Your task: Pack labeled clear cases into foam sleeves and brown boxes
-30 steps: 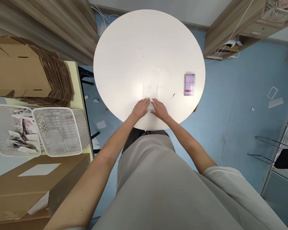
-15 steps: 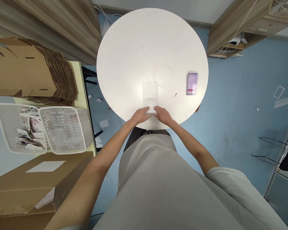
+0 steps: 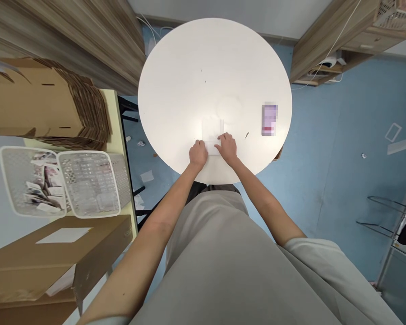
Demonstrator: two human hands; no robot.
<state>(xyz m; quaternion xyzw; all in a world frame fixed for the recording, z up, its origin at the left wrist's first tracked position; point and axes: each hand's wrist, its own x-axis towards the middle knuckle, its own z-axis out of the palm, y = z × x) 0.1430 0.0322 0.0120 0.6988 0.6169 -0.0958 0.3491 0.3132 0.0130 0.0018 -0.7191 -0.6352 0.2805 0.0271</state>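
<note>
A small white sheet (image 3: 211, 130), perhaps a clear bag or folded paper, lies on the round white table (image 3: 189, 67) near its front edge. My left hand (image 3: 198, 154) sits at the sheet's near left corner with its fingers curled under, gripping its edge. My right hand (image 3: 227, 147) presses on the sheet's near right corner, fingers bent and pinching it. The part of the sheet under both hands is hidden. A small purple and white card (image 3: 269, 119) lies flat on the table to the right, apart from my hands.
At the left a yellowish bench (image 3: 117, 135) carries a stack of flat cardboard (image 3: 50, 104) and two white mesh baskets (image 3: 88, 183) of packets. A brown carton (image 3: 54, 257) stands below. Wooden cabinets flank the table. Scraps lie on the blue floor (image 3: 341, 158).
Both hands have moved forward up the sheet and curled from flat to gripping. The sheet now looks shorter, its near part drawn up under the hands.
</note>
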